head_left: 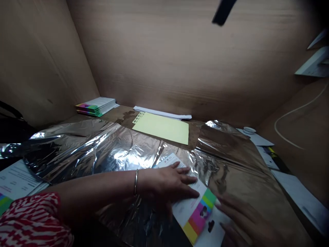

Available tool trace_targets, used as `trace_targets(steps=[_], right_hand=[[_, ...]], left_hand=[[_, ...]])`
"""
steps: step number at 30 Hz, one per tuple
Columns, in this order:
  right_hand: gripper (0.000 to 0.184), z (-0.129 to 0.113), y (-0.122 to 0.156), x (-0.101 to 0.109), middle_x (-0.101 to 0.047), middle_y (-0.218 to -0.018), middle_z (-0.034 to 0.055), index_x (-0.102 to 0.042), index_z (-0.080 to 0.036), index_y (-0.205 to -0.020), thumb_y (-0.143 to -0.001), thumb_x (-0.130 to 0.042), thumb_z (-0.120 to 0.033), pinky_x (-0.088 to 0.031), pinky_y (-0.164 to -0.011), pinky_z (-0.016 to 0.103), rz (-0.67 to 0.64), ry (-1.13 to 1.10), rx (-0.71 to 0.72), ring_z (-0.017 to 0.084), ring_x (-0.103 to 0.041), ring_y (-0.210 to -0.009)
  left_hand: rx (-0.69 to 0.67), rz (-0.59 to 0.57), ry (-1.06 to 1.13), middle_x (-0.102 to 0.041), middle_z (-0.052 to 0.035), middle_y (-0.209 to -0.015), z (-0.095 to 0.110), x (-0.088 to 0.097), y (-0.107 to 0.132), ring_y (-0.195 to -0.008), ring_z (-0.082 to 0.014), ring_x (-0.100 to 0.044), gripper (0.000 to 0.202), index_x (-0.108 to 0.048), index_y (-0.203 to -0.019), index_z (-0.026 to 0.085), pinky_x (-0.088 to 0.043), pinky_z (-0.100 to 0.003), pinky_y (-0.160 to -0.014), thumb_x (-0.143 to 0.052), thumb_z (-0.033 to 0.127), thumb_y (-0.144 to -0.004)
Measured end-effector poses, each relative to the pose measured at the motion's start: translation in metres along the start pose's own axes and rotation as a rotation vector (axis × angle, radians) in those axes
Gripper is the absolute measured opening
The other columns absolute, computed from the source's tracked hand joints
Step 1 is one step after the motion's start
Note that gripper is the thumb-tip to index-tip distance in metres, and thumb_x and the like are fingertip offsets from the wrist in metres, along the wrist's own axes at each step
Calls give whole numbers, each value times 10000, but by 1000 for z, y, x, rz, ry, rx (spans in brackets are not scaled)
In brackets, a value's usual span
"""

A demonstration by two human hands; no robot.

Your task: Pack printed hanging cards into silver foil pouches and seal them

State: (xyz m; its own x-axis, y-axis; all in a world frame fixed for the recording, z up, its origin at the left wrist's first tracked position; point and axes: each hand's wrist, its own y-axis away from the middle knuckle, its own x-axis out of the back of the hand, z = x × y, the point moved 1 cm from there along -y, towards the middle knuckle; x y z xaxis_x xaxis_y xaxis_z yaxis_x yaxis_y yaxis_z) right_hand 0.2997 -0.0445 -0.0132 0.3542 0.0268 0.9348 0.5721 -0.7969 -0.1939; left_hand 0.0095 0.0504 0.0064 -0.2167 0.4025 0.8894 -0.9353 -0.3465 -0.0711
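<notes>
Here's the colour-striped printed card lying on the crinkled silver foil sheet, pinned by the left hand, its fingers open and spread flat, apparently to stop the card skating on that slick surface. The right hand hovers open right at the card's right edge. Past the foil's far edge, the desk carries a pale yellow sheet and a stack of matching leaflets.
</notes>
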Motion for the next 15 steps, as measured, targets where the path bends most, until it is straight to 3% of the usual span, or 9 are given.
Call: trace_targets(steps=[2, 5, 7, 9, 12, 15], right_hand=[[501, -11, -2, -6, -484, -1446, 59, -521, -330, -1388, -897, -571, -414, -552, -929, 504, -62, 95, -33, 361, -513, -1259], [573, -26, -4, -21, -443, -1475, 69, -473, -303, -1427, -888, -569, -472, -527, -932, 584, -136, 211, -53, 393, -432, -1319], [581, -32, -2, -28, -461, -1466, 77, -457, -293, -1437, -895, -555, -476, -524, -924, 595, -125, 237, -88, 400, -420, -1325], [553, -37, 0, -32, -490, -1443, 91, -490, -282, -1410, -892, -561, -461, -527, -913, 584, -84, 229, -133, 401, -438, -1303], [503, -40, -2, -33, -511, -1397, 142, -544, -213, -1340, -885, -575, -425, -508, -938, 565, -5, 194, -171, 387, -461, -1259], [515, -43, -5, -35, -505, -1363, 193, -520, -137, -1344, -897, -558, -390, -493, -951, 566, 42, 185, -161, 388, -455, -1240]], left_hand=[[63, -29, 9, -392, 7, -1520, -9, 4, 0, -1445, -364, -214, 796, -534, -1325, 428, -135, -595, -1139, -822, 534, -590], [270, -48, 6, -416, -86, -1498, -11, 5, 2, -1408, -399, -282, 777, -573, -1311, 336, -238, -613, -1101, -816, 514, -595], [422, 21, 23, -431, -151, -1468, -1, -3, 3, -1363, -400, -350, 741, -556, -1330, 251, -345, -580, -1055, -756, 516, -668], [520, 123, 29, -400, -196, -1473, 16, -17, -1, -1358, -414, -344, 773, -510, -1364, 178, -368, -568, -1046, -692, 561, -718], [544, 187, 5, -363, -232, -1490, 37, -40, -11, -1393, -439, -268, 839, -453, -1399, 94, -265, -591, -1113, -636, 609, -762], [539, 222, 3, -437, -227, -1443, 41, -48, -17, -1373, -403, -333, 765, -488, -1358, 66, -260, -552, -1136, -640, 558, -791]])
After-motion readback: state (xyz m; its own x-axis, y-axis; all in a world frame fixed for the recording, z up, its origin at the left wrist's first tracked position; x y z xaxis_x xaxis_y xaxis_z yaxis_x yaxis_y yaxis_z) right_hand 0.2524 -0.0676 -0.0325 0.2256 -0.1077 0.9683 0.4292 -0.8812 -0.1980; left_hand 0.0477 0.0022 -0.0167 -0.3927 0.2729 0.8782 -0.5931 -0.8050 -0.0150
